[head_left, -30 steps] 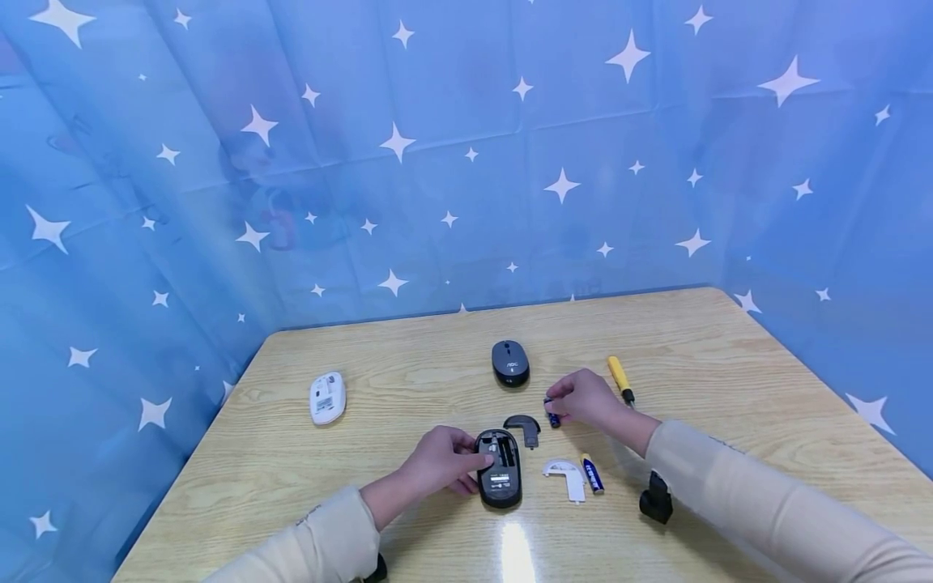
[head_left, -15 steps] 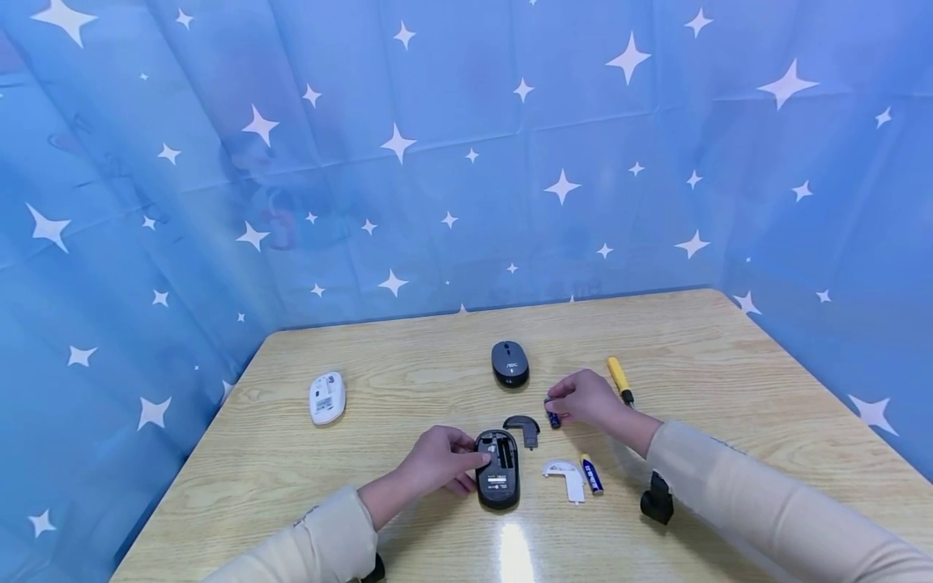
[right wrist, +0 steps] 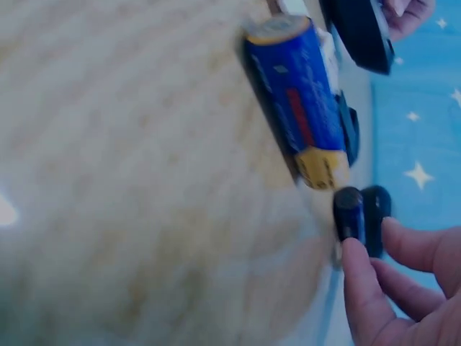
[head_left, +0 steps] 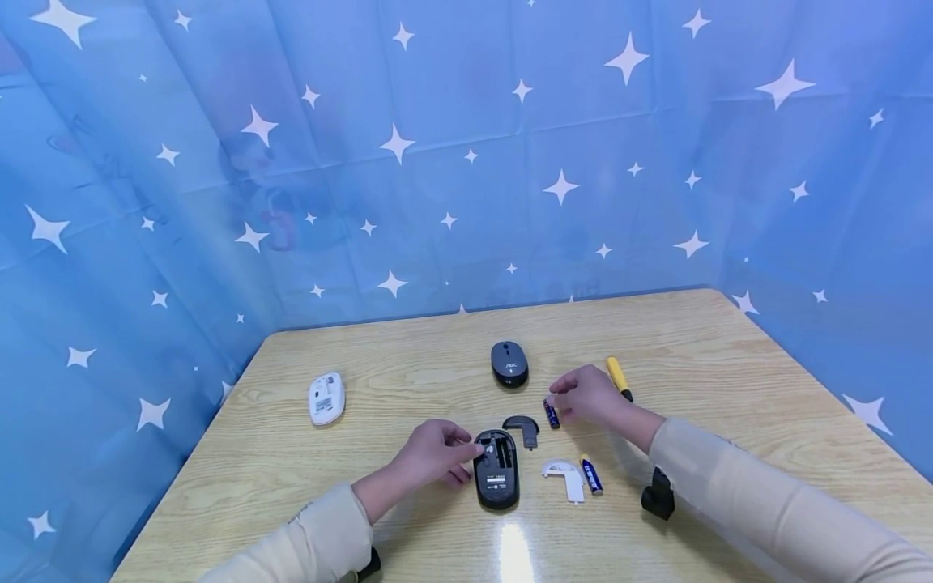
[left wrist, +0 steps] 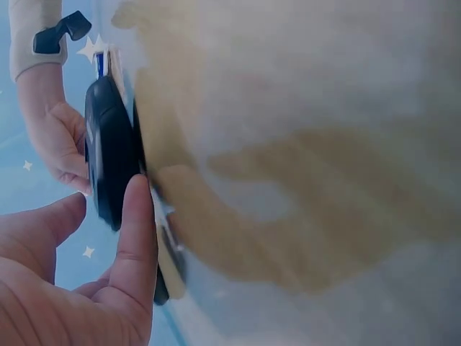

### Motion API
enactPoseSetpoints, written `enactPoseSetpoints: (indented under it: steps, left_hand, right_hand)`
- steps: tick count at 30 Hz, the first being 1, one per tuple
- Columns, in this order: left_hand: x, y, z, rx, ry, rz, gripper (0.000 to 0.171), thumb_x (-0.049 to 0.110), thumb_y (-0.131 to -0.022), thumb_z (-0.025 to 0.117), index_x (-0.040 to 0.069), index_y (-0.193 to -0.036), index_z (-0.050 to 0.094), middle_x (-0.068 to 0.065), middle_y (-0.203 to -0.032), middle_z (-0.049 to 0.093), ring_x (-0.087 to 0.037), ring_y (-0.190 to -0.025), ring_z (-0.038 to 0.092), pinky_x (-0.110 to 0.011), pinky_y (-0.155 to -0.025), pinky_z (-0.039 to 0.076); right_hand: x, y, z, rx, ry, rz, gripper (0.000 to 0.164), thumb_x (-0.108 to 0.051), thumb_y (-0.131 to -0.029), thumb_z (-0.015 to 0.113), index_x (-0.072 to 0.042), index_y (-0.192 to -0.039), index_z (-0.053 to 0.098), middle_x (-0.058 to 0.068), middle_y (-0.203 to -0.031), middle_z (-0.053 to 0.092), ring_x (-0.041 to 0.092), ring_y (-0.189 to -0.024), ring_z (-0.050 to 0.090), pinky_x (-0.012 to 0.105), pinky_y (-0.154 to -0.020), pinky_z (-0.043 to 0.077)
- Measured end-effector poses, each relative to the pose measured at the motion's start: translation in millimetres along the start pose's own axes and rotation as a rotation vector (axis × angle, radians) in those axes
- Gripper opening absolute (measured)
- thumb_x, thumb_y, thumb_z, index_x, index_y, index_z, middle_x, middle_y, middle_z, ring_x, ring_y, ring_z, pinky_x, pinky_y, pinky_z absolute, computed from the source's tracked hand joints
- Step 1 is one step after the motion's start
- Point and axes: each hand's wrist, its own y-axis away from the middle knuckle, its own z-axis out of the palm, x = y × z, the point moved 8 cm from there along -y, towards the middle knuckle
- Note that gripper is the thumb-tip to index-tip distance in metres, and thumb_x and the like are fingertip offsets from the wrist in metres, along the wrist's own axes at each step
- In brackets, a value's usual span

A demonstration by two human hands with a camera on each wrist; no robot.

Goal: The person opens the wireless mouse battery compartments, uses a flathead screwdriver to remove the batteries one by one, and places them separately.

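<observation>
A black computer mouse (head_left: 499,486) lies underside up, its battery compartment uncovered. At its left edge is my left hand (head_left: 432,455); thumb and fingers stand apart, and in the left wrist view a fingertip is close to or touching the mouse (left wrist: 112,151). Farther right, a dark blue battery (head_left: 551,414) lies on the table. My right hand (head_left: 587,397) is beside it, with thumb and fingers spread; in the right wrist view a fingertip (right wrist: 354,252) overlaps the end of the battery (right wrist: 350,209), and contact is unclear. A dark battery cover (head_left: 523,424) lies between the mouse and this battery.
Nearer me lie a white battery cover (head_left: 570,478) and a blue battery with a yellow end (head_left: 591,476). Behind stand a dark mouse (head_left: 509,363) and, at left, an upturned white mouse (head_left: 326,398). A yellow-handled screwdriver (head_left: 618,376) lies by my right wrist. A starry curtain (head_left: 466,162) backs the table.
My left hand has loosened and drawn slightly back from the black mouse, its thumb now near the edge. My right fingers have parted and shifted off the dark blue battery, which shows more.
</observation>
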Motion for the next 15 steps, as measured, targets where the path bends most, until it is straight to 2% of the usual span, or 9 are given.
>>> enactPoseSetpoints:
  steps: [6,10,15]
  left_hand:
    - [10.2,-12.9,-16.1,0.020,-0.040,0.045,0.045,0.019,-0.089,0.072,-0.012,-0.118,0.057,-0.011,-0.089,0.063,-0.022,-0.065,0.067,-0.034,-0.058,0.060]
    - [18.5,-28.4,-26.3,0.025,-0.093,0.127,0.045,0.017,-0.090,0.070,-0.012,-0.121,0.056,-0.010,-0.088,0.064,-0.025,-0.069,0.067,-0.034,-0.062,0.060]
    - [26.1,-50.7,-37.4,0.072,-0.239,0.236,0.042,0.018,-0.092,0.068,-0.008,-0.123,0.059,-0.010,-0.100,0.066,-0.023,-0.086,0.066,-0.031,-0.073,0.058]
  right_hand:
    - [-12.3,-6.6,-12.6,0.017,0.047,-0.106,0.031,-0.010,-0.092,0.067,0.006,-0.119,0.064,0.011,-0.097,0.067,0.023,-0.083,0.066,0.036,-0.071,0.059]
    - [-22.9,-14.6,-20.6,0.048,0.097,-0.201,0.032,-0.011,-0.092,0.067,0.005,-0.119,0.065,0.014,-0.104,0.067,0.025,-0.089,0.065,0.036,-0.073,0.058]
    - [-33.5,-29.9,-23.6,0.059,0.166,-0.328,0.032,-0.012,-0.092,0.067,0.004,-0.120,0.064,0.017,-0.112,0.066,0.027,-0.098,0.064,0.038,-0.079,0.057]
